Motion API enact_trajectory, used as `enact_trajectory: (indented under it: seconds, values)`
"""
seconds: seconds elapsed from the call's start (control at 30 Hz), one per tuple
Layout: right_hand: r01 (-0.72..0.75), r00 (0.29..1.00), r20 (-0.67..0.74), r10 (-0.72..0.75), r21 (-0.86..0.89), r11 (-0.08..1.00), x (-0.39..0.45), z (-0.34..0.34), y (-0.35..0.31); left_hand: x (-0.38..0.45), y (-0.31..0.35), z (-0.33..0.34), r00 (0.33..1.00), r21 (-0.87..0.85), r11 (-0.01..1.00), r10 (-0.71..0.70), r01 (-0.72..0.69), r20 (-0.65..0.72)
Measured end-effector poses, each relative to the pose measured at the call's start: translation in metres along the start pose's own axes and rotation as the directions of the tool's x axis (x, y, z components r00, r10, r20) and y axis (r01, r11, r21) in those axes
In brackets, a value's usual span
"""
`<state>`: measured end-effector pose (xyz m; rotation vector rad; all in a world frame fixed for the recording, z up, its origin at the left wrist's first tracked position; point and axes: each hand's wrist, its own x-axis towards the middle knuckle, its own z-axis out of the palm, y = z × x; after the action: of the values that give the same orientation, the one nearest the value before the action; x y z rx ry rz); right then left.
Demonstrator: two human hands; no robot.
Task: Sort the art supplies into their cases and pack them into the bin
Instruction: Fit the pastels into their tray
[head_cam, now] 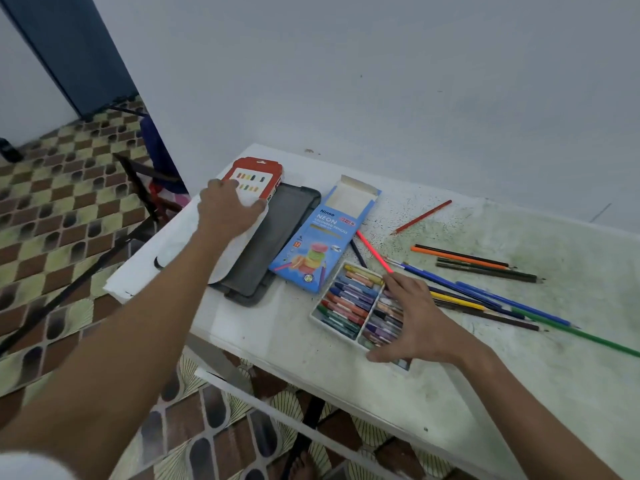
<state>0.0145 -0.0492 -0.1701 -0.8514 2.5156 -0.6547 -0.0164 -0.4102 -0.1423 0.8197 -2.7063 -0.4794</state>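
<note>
Head view, near to far: right hand (pixel 420 318) is resting on the right side of the white crayon tray (pixel 349 306), fingers spread and fairly straight, touching the crayons, not curling round anything. Tray is sitting near the front edge of the white table (pixel 346 375), both compartments looking mostly full. Loose coloured pencils (pixel 485 299) are lying scattered to the right of the tray, a pink pencil (pixel 374 251) running up past the fingertips, a red pencil (pixel 422 216) lying apart further back.

Blue pencil box (pixel 320 244) is lying just left of the tray, top flap open; print reading "Ninso", "NEON", "COLOURED PENCILS", a "12" badge. Dark grey case (pixel 273 240) is lying left of that, looks open.

Left hand (pixel 230 211) is reaching far-left, fingers bent down over a white sheet (pixel 221 268) draped on the grey case, next to the red crayon box (pixel 258 174); whether it's gripping or just pressing, can't tell. Red box text too small to read.

Judgement: tray likely going back into the red box. Keep the tray level, steady it flat, slide it in straight so crayons aren't spilling. No bin in view.
</note>
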Motion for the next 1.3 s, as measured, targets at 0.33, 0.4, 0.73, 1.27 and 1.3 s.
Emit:
enact_trajectory:
  seconds: [0.33, 0.4, 0.73, 1.27, 1.3]
  values:
    - [-0.006, 1.000, -0.016, 0.006, 0.024, 1.000, 0.002, 0.004, 0.004, 0.067, -0.030, 0.011, 0.935, -0.020, 0.982, -0.173, 0.188, 0.310]
    - [-0.015, 1.000, -0.014, 0.015, 0.017, 1.000, 0.003, 0.005, 0.004, 0.070, -0.030, 0.019, 0.923, -0.063, 0.979, -0.161, 0.195, 0.348]
    - [-0.052, 0.998, 0.029, 0.051, 0.020, 0.998, 0.002, 0.005, 0.005, 0.067, -0.014, 0.040, 0.892, 0.010, 0.966, -0.242, 0.258, 0.382]
    - [-0.064, 0.998, 0.002, 0.064, -0.024, 0.998, -0.002, 0.008, -0.001, 0.042, 0.040, 0.037, 0.983, -0.199, 0.967, 0.172, -0.157, 0.064]
    - [-0.060, 0.998, -0.006, 0.060, -0.026, 0.998, -0.002, 0.008, -0.002, 0.043, 0.044, 0.038, 0.974, -0.218, 0.954, 0.220, -0.205, 0.045]
